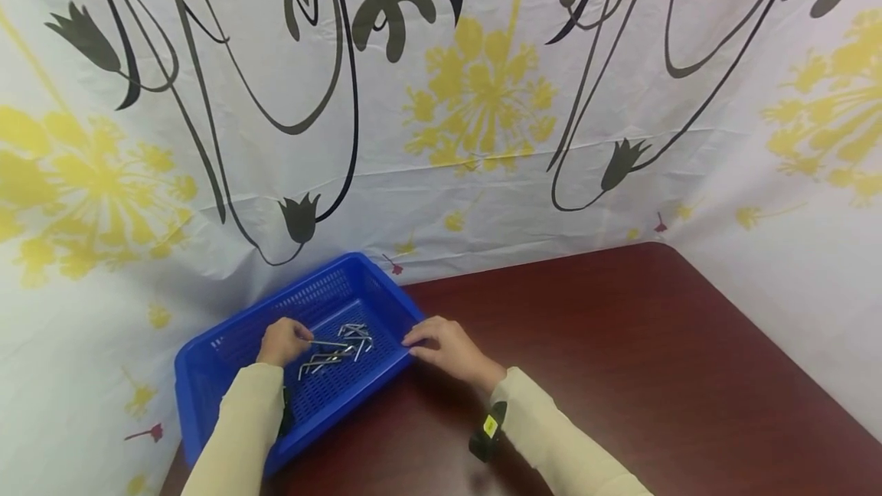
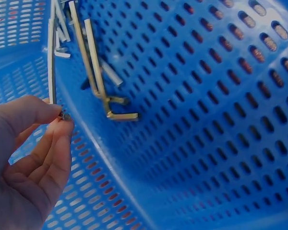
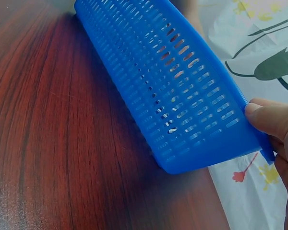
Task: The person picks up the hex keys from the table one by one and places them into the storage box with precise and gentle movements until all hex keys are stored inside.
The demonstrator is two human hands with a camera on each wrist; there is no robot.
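Observation:
Inside the blue plastic basket [image 1: 372,396], my left hand [image 1: 282,341] pinches the bent end of a metal hex key [image 2: 51,57] between thumb and fingertips. Its long arm points toward a loose pile of hex keys [image 1: 354,331] on the basket floor. In the left wrist view, two brass-toned hex keys [image 2: 93,62] lie beside the held one, with silvery ones farther off. My right hand [image 1: 448,347] grips the basket's rim at its right corner, thumb on the outer side, as the right wrist view shows.
The basket stands on a dark red wooden table [image 1: 586,343], near its left end. Behind and at the sides hangs a white cloth [image 1: 482,228] with yellow and grey flower prints. A dark strapped device [image 1: 488,431] sits on the right wrist.

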